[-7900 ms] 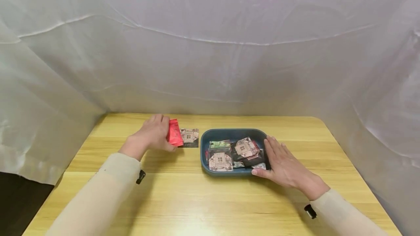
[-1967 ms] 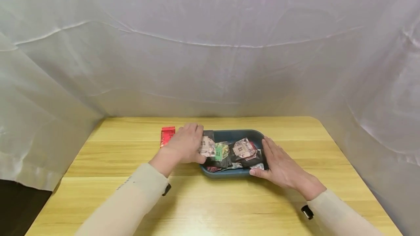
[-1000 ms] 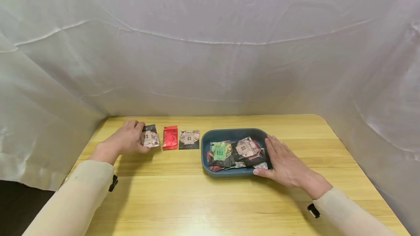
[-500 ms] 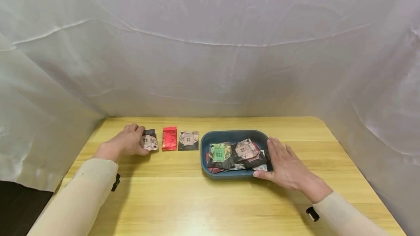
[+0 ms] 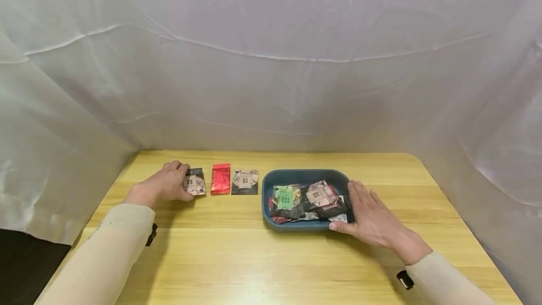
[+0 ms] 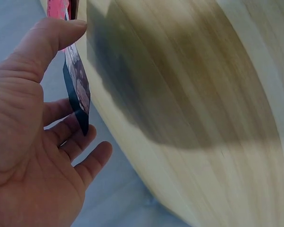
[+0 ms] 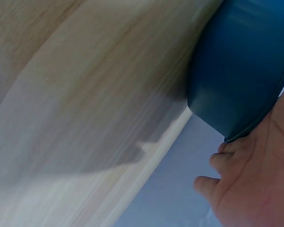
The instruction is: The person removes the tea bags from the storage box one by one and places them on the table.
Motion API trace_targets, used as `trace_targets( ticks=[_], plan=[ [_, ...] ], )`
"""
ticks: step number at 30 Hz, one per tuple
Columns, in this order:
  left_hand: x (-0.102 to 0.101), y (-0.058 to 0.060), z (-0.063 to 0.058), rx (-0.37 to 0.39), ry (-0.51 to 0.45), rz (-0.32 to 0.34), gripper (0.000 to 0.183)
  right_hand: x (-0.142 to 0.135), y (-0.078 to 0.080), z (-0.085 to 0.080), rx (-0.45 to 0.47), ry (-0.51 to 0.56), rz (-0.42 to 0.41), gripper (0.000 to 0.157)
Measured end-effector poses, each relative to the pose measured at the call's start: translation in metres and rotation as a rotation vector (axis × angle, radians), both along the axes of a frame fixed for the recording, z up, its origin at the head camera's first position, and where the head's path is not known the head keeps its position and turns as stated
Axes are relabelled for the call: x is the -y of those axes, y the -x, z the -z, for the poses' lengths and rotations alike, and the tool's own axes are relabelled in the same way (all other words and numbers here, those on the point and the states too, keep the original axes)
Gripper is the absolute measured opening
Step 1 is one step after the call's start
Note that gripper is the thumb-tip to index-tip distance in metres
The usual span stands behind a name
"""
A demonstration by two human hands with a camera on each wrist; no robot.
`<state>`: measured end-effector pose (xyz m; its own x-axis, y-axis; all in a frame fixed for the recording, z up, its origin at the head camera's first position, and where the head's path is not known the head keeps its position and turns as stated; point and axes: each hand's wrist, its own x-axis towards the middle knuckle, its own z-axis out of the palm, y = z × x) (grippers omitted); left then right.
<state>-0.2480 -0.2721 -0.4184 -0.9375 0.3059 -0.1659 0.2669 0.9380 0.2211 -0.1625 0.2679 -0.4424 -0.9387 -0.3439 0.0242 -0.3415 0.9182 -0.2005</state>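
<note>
The left hand [image 5: 166, 185] has gone from the left edge of the blue tray [image 5: 305, 177] to the far-left part of the table [image 5: 262, 260], taking a black floral packet [image 5: 196, 183] with it. That packet now sits near the table's far edge, left of the red packet [image 5: 220, 179]. A second black packet [image 5: 244, 182] lies between the red packet and the tray, so 3 packets stand apart in a row along that edge, with small gaps between them.

The left thumb and fingers hold the new packet by its left side; I cannot tell whether it lies fully flat. Judging by this, the row has gained 1 packet, but its placing is not finished while the grip lasts.

In the tray, the green-labelled packet [image 5: 286, 200] at the left is now uncovered, and the pale-labelled packet [image 5: 320, 194] beside it lies as it did. The right hand [image 5: 374, 218] stays at the tray's right edge, thumb spread wide from straight fingers, gripping nothing visibly.
</note>
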Motion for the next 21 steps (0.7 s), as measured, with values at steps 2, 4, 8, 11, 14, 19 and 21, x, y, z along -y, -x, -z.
trace_targets(
  ticks=[2, 4, 8, 11, 14, 19, 21],
  plan=[
    [0.0, 0.001, -0.001, 0.011, 0.002, -0.001, 0.105, 0.0, 0.0, 0.001, 0.003, 0.005, 0.001, 0.126],
    [-0.002, 0.001, -0.003, 0.025, 0.007, -0.003, 0.105, 0.0, 0.0, 0.001, 0.008, 0.01, 0.004, 0.126],
    [-0.005, 0.004, -0.004, 0.041, 0.028, 0.012, 0.104, 0.0, -0.001, 0.001, 0.015, 0.021, 0.011, 0.126],
    [-0.009, 0.007, -0.002, 0.034, 0.046, 0.034, 0.101, 0.0, -0.001, 0.001, 0.018, 0.025, 0.012, 0.126],
    [-0.013, 0.01, 0.0, 0.034, 0.06, 0.041, 0.099, 0.001, -0.001, 0.001, 0.018, 0.027, 0.013, 0.126],
    [-0.019, 0.015, 0.001, 0.073, 0.08, 0.024, 0.099, 0.001, -0.001, 0.001, 0.012, 0.021, 0.014, 0.126],
    [-0.021, 0.016, 0.0, 0.098, 0.081, 0.013, 0.101, 0.001, -0.001, 0.001, 0.005, 0.017, 0.013, 0.126]
  ],
)
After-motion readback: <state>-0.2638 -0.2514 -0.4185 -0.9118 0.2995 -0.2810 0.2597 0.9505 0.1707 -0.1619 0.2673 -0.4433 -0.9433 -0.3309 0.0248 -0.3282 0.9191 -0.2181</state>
